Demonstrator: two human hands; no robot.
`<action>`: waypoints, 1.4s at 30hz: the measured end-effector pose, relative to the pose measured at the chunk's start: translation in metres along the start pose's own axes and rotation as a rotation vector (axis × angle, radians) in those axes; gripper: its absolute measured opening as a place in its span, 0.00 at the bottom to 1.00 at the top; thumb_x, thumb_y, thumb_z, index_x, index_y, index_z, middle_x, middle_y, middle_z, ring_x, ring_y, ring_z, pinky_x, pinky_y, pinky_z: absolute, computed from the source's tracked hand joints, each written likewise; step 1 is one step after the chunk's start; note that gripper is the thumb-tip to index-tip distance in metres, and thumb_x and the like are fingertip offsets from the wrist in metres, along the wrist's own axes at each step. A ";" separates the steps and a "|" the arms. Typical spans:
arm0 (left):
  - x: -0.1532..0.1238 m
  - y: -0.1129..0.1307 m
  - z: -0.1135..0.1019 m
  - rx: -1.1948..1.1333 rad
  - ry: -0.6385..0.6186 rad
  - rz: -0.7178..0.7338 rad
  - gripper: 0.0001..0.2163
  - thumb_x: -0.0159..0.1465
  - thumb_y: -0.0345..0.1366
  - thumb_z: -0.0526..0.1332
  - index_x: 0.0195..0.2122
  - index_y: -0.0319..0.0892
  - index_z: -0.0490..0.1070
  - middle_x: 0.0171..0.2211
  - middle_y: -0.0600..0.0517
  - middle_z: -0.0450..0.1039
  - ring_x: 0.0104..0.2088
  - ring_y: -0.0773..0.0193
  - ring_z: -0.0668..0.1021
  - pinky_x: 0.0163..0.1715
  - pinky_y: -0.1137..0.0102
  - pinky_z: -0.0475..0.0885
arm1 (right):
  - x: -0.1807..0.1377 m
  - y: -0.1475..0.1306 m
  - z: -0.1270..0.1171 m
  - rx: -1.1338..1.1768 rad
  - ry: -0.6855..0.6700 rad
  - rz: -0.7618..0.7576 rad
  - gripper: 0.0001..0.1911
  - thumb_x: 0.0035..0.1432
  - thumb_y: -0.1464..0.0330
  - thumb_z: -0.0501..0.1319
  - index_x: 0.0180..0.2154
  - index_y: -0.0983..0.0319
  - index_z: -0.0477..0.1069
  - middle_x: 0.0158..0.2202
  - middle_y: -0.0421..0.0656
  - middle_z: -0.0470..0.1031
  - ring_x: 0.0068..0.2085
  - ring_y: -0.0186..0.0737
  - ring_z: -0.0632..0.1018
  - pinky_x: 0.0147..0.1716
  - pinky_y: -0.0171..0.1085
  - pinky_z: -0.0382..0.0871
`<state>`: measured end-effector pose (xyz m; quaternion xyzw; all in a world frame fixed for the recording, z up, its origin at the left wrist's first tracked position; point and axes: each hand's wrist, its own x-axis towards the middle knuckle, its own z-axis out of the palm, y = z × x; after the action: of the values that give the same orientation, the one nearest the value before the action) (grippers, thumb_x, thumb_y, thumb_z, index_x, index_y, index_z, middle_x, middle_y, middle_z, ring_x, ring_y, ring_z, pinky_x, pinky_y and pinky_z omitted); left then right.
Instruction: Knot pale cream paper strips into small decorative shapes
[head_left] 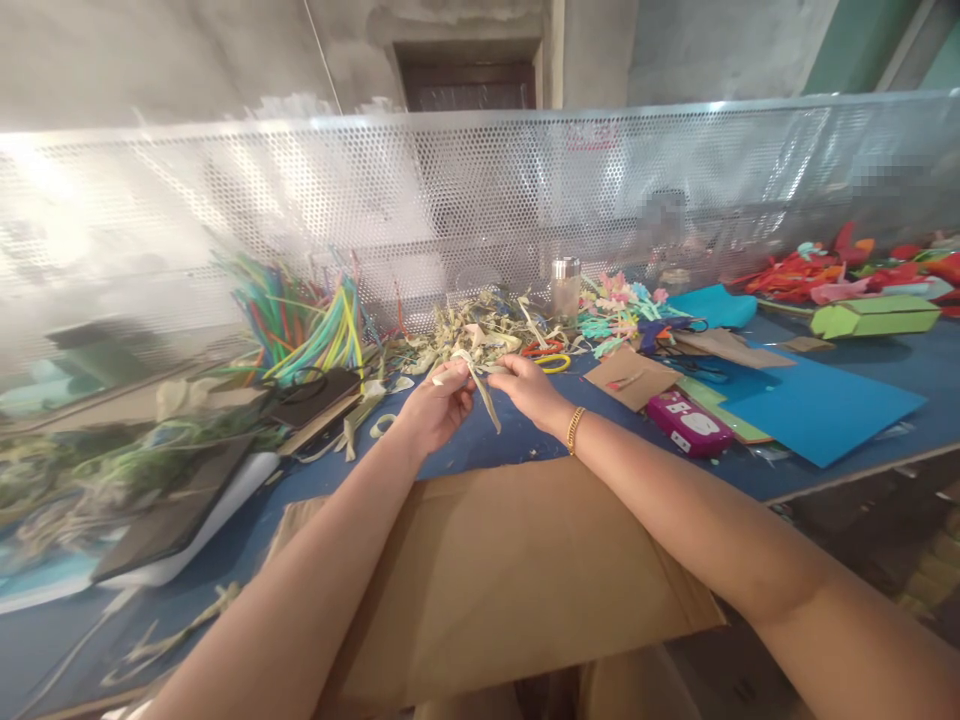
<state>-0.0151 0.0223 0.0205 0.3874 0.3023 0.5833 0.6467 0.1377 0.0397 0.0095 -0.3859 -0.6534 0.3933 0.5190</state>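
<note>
Between my two hands is a pale, dry husk-like strip [486, 400], one end of it dangling down over the table. My left hand [442, 405] is closed on it, thumb on top. My right hand [531, 392], with a gold bracelet at the wrist, pinches the same pale piece from the other side. Just behind the hands lies a heap of similar dry strips [480, 325]. Scissors with a yellow handle [555, 363] rest close to my right hand. Below my forearms lies a sheet of brown cardboard [517, 580].
Colourful thin stems [300, 315] stand at the back left, near dark boards [180, 515] and green fibre. To the right are blue paper [817, 400], a purple box [688, 424], a green box [874, 316] and red pieces [799, 275]. A perforated metal screen [480, 180] runs behind.
</note>
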 end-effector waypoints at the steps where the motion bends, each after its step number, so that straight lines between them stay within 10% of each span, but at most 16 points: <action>1: 0.000 0.000 0.000 0.004 -0.002 0.001 0.07 0.56 0.28 0.66 0.30 0.40 0.67 0.23 0.57 0.68 0.22 0.76 0.72 0.19 0.84 0.67 | 0.000 0.000 0.000 -0.012 -0.006 0.000 0.06 0.48 0.65 0.59 0.26 0.61 0.67 0.22 0.36 0.67 0.25 0.32 0.66 0.26 0.32 0.59; 12: -0.004 -0.001 0.003 0.194 0.098 0.146 0.11 0.52 0.36 0.69 0.30 0.41 0.67 0.25 0.58 0.67 0.24 0.75 0.73 0.19 0.83 0.66 | -0.001 -0.005 -0.006 -0.332 0.301 -0.311 0.12 0.49 0.65 0.63 0.37 0.59 0.68 0.40 0.45 0.73 0.43 0.42 0.73 0.47 0.43 0.65; 21: -0.004 -0.006 0.004 0.296 0.068 0.260 0.10 0.51 0.36 0.69 0.30 0.41 0.69 0.23 0.58 0.69 0.26 0.72 0.72 0.32 0.75 0.72 | -0.010 -0.008 0.003 -0.384 0.015 -0.281 0.07 0.52 0.66 0.64 0.26 0.60 0.69 0.29 0.40 0.76 0.31 0.37 0.75 0.34 0.36 0.65; 31: -0.006 0.000 0.001 0.382 0.167 0.169 0.13 0.47 0.37 0.72 0.31 0.40 0.74 0.20 0.58 0.67 0.19 0.74 0.67 0.15 0.80 0.54 | -0.011 -0.010 0.001 -0.323 -0.019 -0.269 0.06 0.58 0.66 0.60 0.30 0.60 0.71 0.28 0.39 0.75 0.29 0.35 0.74 0.31 0.34 0.65; 42: 0.002 -0.003 -0.009 0.433 0.151 0.212 0.13 0.48 0.42 0.71 0.27 0.40 0.73 0.19 0.58 0.62 0.18 0.75 0.60 0.18 0.76 0.50 | -0.004 -0.011 -0.008 -0.401 0.050 -0.509 0.05 0.59 0.68 0.61 0.35 0.59 0.77 0.34 0.41 0.77 0.35 0.35 0.76 0.38 0.35 0.66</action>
<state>-0.0213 0.0251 0.0131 0.5020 0.4253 0.5969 0.4593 0.1449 0.0321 0.0192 -0.3143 -0.7806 0.1048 0.5300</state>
